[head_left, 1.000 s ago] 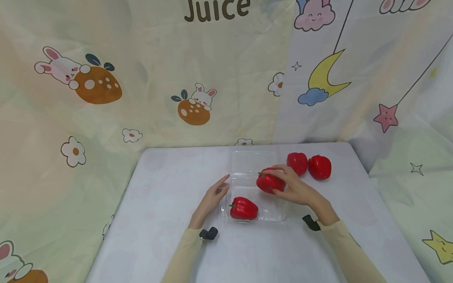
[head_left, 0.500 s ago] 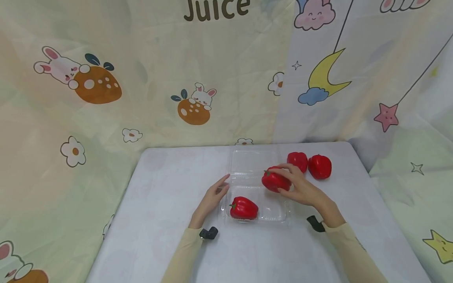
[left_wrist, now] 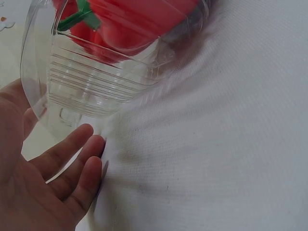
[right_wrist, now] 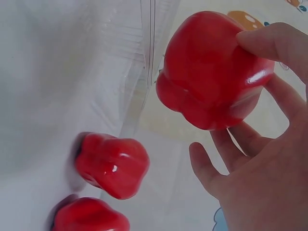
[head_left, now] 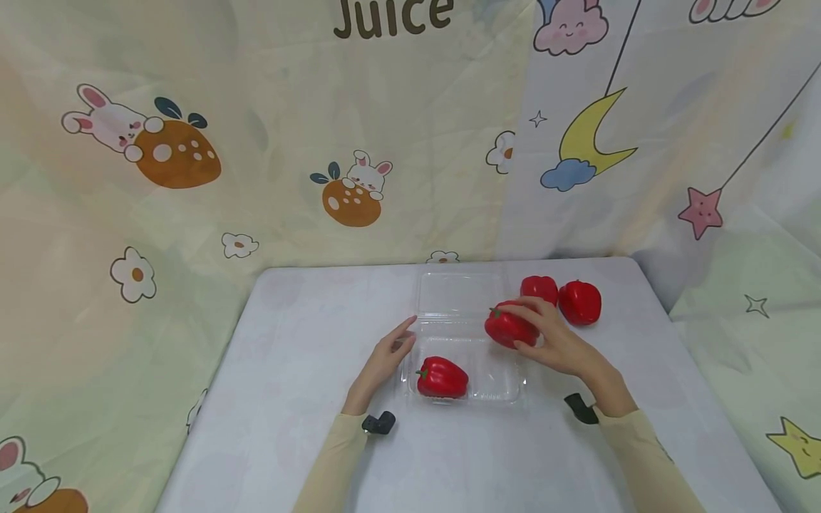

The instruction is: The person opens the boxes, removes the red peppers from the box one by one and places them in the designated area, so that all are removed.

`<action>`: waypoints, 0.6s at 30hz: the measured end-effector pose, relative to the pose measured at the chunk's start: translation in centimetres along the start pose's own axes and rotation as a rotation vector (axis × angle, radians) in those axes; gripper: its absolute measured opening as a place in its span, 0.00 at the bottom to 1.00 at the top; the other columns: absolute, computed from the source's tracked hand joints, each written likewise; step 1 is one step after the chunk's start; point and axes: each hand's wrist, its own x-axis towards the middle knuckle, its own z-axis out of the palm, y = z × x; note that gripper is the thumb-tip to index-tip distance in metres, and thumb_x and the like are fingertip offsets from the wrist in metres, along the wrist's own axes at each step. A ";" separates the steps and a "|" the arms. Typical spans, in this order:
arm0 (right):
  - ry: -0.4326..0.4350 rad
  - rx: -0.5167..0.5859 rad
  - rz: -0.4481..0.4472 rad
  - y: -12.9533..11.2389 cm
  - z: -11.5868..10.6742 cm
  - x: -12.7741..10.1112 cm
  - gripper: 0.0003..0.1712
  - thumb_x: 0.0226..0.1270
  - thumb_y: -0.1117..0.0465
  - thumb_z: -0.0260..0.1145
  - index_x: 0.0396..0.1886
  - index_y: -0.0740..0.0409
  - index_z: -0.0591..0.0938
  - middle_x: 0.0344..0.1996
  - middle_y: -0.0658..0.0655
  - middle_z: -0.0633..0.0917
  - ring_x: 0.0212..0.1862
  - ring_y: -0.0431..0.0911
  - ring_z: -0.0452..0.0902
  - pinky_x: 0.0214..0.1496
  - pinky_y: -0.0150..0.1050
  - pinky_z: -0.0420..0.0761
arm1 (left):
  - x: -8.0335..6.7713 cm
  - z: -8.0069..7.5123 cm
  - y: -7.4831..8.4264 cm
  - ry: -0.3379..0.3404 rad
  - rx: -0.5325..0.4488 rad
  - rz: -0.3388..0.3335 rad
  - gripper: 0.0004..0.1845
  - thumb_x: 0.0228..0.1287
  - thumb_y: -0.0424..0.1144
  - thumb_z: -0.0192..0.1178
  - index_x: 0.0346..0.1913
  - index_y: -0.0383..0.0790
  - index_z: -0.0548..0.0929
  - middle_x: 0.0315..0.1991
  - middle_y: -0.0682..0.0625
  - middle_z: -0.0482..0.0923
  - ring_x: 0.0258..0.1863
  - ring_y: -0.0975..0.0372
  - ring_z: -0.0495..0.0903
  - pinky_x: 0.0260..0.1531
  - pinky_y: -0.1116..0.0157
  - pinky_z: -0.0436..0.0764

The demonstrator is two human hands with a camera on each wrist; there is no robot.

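Note:
In the head view my right hand [head_left: 559,345] grips a red bell pepper [head_left: 509,326] over the right side of a clear plastic clamshell box [head_left: 494,381]. The right wrist view shows thumb and fingers around that bell pepper [right_wrist: 211,67]. Another red bell pepper [head_left: 442,377], green stem to the left, lies in the front left of the box. My left hand [head_left: 383,363] is at the box's left edge, its fingers extended and holding nothing. Through the clear wall [left_wrist: 91,82] in the left wrist view, the pepper inside shows.
Two more red bell peppers sit behind the right hand, one [head_left: 539,286] partly covered by it and one [head_left: 580,303] further right. The box's lid [head_left: 462,293] lies folded back towards the far edge of the white table [head_left: 308,356]. A printed cloth [head_left: 417,128] hangs behind.
My right hand has shifted to the right with the bell pepper, from over the box's middle towards its right edge. The left hand has stayed in place.

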 end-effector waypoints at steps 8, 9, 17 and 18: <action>0.027 -0.006 -0.026 0.7 -0.4 -0.9 0.50 0.44 0.63 0.82 0.70 0.43 0.71 0.67 0.59 0.67 0.68 0.58 0.61 0.49 0.58 0.86 | 0.0 0.0 0.0 -0.001 0.002 0.000 0.28 0.76 0.50 0.54 0.75 0.68 0.64 0.63 0.44 0.79 0.59 0.49 0.81 0.59 0.44 0.80; 0.030 -0.005 -0.024 0.7 -0.5 -1.0 0.50 0.44 0.64 0.82 0.70 0.43 0.72 0.67 0.59 0.67 0.68 0.58 0.61 0.49 0.58 0.86 | 0.0 0.0 0.0 0.000 0.004 0.000 0.28 0.76 0.50 0.54 0.75 0.68 0.64 0.63 0.44 0.79 0.59 0.49 0.81 0.59 0.44 0.80; 0.043 -0.003 0.034 1.3 -0.5 -1.5 0.53 0.42 0.64 0.83 0.71 0.43 0.70 0.67 0.62 0.66 0.69 0.61 0.59 0.49 0.62 0.85 | 0.1 0.0 0.0 0.003 0.003 -0.005 0.28 0.76 0.51 0.54 0.75 0.69 0.64 0.63 0.45 0.79 0.59 0.50 0.81 0.59 0.45 0.80; 0.048 -0.001 0.037 1.3 -0.5 -1.6 0.53 0.41 0.64 0.83 0.71 0.44 0.70 0.67 0.62 0.66 0.69 0.61 0.59 0.49 0.62 0.85 | 0.1 0.0 0.0 0.001 0.002 -0.004 0.28 0.76 0.51 0.54 0.75 0.69 0.64 0.63 0.45 0.79 0.60 0.50 0.81 0.59 0.45 0.80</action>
